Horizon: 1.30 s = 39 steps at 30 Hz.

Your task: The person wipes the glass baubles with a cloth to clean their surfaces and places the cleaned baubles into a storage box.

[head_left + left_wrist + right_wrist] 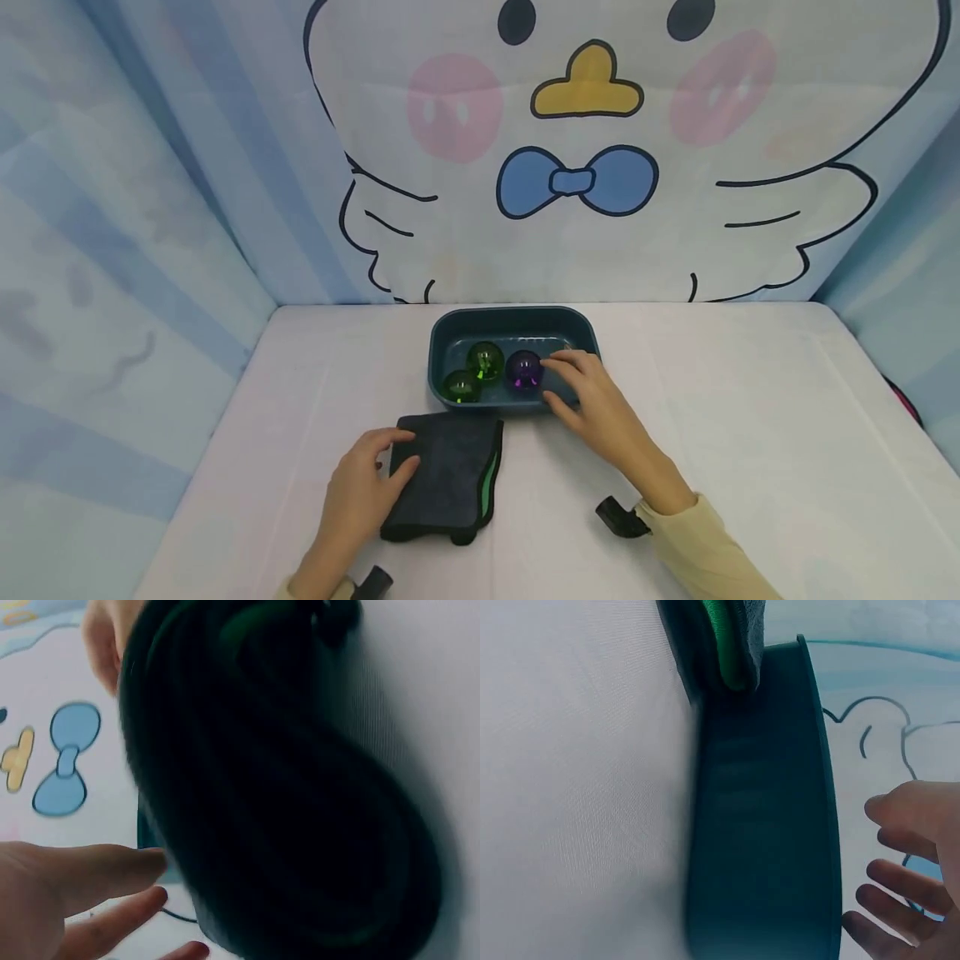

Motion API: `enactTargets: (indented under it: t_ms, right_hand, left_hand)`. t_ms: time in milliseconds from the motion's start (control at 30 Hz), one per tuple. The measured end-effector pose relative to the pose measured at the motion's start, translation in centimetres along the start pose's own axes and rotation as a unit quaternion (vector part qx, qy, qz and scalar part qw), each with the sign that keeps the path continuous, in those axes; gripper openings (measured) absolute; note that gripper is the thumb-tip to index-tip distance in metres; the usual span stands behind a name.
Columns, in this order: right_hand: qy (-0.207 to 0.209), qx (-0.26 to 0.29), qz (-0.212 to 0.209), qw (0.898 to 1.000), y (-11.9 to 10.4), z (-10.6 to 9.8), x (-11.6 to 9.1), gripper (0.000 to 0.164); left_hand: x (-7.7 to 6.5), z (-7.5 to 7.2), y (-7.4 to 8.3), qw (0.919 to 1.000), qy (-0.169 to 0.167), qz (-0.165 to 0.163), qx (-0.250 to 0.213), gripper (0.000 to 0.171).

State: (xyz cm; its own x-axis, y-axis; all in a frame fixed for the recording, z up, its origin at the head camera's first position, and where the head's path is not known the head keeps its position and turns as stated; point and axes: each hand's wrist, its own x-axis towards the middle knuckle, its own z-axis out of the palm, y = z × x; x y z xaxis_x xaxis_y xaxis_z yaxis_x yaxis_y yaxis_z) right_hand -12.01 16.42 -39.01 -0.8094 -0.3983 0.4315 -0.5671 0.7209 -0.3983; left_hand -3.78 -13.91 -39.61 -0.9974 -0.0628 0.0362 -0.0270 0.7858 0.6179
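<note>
A dark folded cloth (442,475) with a green inner layer lies in front of the tray. My left hand (360,487) is at its left edge, thumb and fingers apart; in the left wrist view the fingertips (154,861) come right up to its upper edge. Behind it stands a dark teal tray (517,340) holding two clear green balls (485,360) and one purple ball (523,369). Over the tray's right end, my right hand (592,404) has its fingers loosely bent, fingertips close beside the purple ball. The right wrist view shows that hand (915,862) by the tray's rim, gripping nothing.
The white tabletop (720,417) spreads out on both sides. A printed cloth backdrop (465,242) with a cartoon figure rises right behind the tray, and blue-and-white drapes (112,292) hang at the sides. Each wrist carries a small black device (622,517).
</note>
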Motion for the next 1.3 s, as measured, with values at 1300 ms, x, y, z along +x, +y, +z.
enactTargets:
  t_ms: [1300]
  right_hand:
    - [0.056,-0.037,-0.021,0.997,-2.0,-1.9,-3.1,0.040]
  left_hand:
    - [0.1,-1.8,1.1,0.9915,-0.014,0.023,0.127,0.033]
